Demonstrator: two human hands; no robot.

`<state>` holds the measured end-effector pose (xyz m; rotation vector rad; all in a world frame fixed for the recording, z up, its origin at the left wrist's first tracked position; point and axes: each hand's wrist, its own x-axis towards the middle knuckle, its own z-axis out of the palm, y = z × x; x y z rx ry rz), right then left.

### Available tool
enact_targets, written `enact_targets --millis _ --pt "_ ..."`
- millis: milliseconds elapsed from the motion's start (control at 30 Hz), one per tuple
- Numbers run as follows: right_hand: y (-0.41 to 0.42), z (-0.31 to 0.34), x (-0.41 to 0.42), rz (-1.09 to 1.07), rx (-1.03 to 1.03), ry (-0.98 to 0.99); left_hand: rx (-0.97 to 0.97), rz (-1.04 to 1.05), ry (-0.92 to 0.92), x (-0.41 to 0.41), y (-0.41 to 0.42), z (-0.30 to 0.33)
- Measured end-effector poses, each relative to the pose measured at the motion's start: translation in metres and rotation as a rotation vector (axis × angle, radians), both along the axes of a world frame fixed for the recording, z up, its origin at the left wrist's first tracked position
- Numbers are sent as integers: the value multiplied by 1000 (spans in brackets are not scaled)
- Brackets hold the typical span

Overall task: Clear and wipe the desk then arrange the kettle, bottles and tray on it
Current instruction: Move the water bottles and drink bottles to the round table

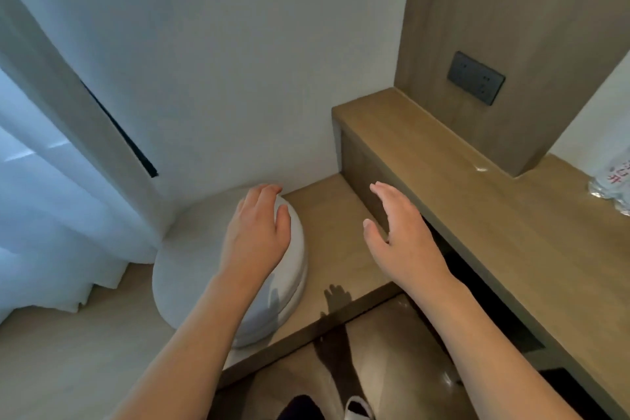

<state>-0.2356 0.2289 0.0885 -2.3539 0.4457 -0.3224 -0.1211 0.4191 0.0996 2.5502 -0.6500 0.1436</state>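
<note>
Wooden desk (494, 215) edge beside right hand (399, 239) — both grips released, left hand (255, 232) above white stool (191, 269).

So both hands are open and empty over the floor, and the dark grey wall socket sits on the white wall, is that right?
Not quite. The head view shows the dark grey wall socket on the wooden panel, not the white wall. The left hand and right hand are indeed open and empty.

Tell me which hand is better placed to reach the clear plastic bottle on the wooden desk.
Right, probably. The right hand hovers open beside the wooden desk, on the same side as the clear plastic bottle at the right edge. The left hand is over the round white stool, farther away.
</note>
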Motion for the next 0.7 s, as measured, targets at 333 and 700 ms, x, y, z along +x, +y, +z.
enact_targets --millis 333,700 --pt "-119 2 12 -408 29 47 0 -448 4 83 -187 2" --pt "-207 2 -38 -913 -32 76 -64 -973 83 70 -367 8"
